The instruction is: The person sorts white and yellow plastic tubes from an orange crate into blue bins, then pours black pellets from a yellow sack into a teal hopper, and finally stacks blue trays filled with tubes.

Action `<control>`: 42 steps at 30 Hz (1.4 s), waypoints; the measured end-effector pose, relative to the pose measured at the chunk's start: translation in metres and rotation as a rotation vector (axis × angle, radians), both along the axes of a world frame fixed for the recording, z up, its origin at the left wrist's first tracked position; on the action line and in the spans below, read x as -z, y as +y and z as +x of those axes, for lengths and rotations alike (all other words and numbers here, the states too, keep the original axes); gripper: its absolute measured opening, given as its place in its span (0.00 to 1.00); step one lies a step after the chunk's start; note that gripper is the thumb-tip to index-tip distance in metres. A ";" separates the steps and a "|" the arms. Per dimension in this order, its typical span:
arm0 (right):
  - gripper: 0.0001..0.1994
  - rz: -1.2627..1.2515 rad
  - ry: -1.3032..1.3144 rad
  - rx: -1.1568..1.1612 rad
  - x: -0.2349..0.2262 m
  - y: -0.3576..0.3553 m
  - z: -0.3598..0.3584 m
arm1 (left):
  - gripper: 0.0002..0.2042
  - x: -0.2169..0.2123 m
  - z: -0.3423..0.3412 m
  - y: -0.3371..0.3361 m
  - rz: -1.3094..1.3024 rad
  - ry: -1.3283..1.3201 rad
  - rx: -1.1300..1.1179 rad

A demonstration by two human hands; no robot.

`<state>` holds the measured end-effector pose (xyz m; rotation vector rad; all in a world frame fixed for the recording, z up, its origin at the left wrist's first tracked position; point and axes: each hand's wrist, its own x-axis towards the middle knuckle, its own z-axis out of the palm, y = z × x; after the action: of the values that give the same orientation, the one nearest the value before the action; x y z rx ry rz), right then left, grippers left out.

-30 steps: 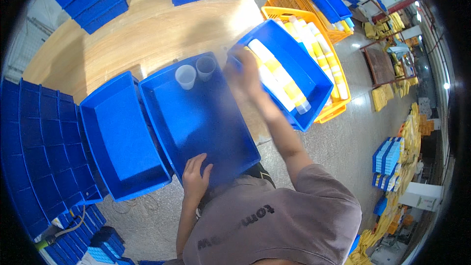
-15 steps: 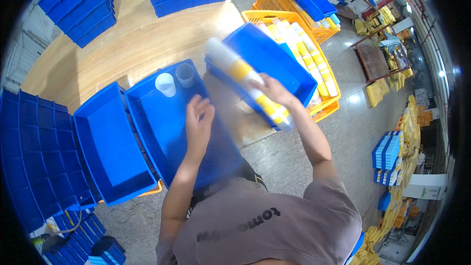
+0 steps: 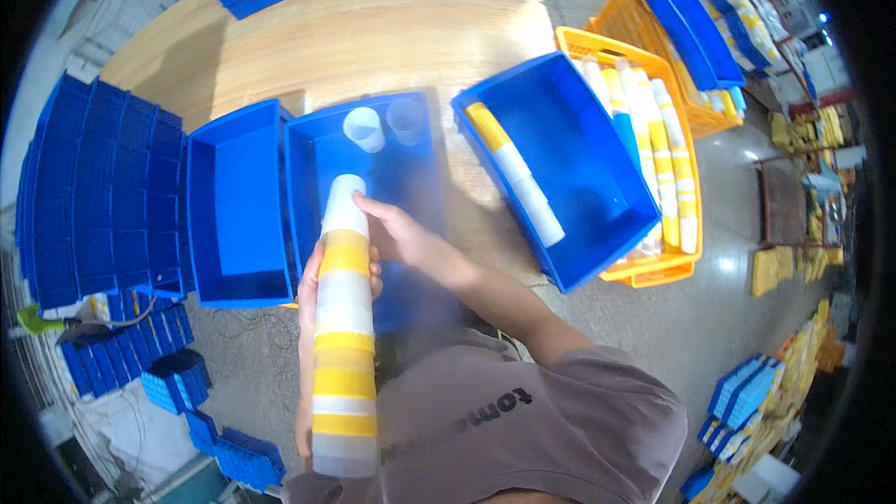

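Note:
A long stack of nested plastic cups (image 3: pixel 345 308), white and yellow in bands, stands tilted in front of my body. My left hand (image 3: pixel 312 271) is closed around its upper half, with fingertips showing on the far side. Close to the stack's top end, my right hand (image 3: pixel 399 231) grips the side with its thumb on a white cup; its other fingers are partly hidden. Behind the stack is a blue tray (image 3: pixel 303 163), where a white cup (image 3: pixel 364 130) and a translucent cup (image 3: pixel 405 121) sit near the far edge.
Right of the hands, a tilted blue bin (image 3: pixel 583 163) holds another cup stack (image 3: pixel 513 173). It rests against an orange crate (image 3: pixel 695 224) full of cup stacks. To the left are a blue tray (image 3: pixel 241 205) and stacked blue bins (image 3: pixel 103 191). Wooden table (image 3: pixel 373 42) lies beyond.
The cup stack has come from over the right bin to in front of my body and turned more upright. My left hand, free before, now holds it too. The view has shifted.

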<state>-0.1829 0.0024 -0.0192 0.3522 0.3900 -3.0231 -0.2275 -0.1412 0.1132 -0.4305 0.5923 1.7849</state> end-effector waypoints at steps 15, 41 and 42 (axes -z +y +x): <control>0.26 0.077 -0.301 0.039 -0.025 -0.016 -0.065 | 0.27 -0.012 -0.048 -0.047 -0.103 -0.007 0.030; 0.33 0.308 -0.258 -0.111 -0.028 -0.030 -0.042 | 0.29 0.008 -0.111 -0.045 -0.117 0.022 0.420; 0.33 0.283 -0.233 -0.025 -0.029 -0.032 -0.048 | 0.30 0.009 -0.112 -0.047 -0.099 0.021 0.437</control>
<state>-0.2313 -0.0297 0.0099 0.7027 0.7946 -2.8572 -0.3399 -0.1878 0.1044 -0.3200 0.7304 1.3484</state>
